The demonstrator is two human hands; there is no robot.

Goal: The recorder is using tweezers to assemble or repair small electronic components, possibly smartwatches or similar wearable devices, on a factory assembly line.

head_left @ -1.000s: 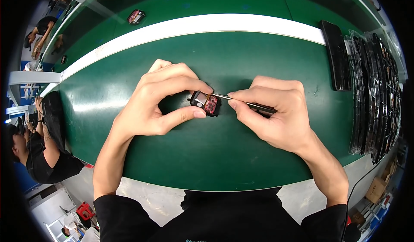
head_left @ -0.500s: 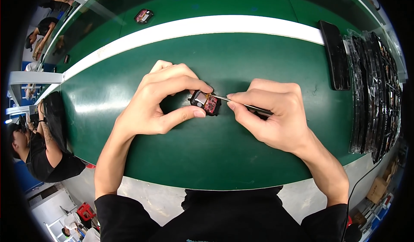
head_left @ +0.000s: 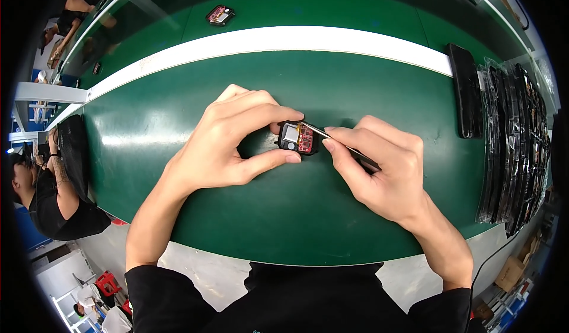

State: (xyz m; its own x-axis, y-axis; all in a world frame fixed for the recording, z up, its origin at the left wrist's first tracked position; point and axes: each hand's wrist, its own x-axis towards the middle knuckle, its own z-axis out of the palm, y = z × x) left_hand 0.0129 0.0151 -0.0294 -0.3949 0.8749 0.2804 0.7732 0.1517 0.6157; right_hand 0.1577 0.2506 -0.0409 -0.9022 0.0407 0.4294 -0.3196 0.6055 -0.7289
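Observation:
Between the thumb and fingers of my left hand is a small black device housing, its open side facing up over the green work table. Inside it show a silvery rectangular part, a red circuit board and a small yellowish strip. My right hand pinches a pair of slim metal tweezers like a pen. Their tips reach the housing's upper edge, close to my left fingertips. Whether they grip anything there is too small to tell.
A white strip crosses behind the work area. Beyond it another similar device lies on green surface. To the right are a black slab-shaped object and stacked black trays in clear plastic. A co-worker sits at the left.
Both hands and the device sit slightly farther right in the picture, and the device is turned a little. The tweezer tips have shifted to its upper edge. The surroundings also shift slightly.

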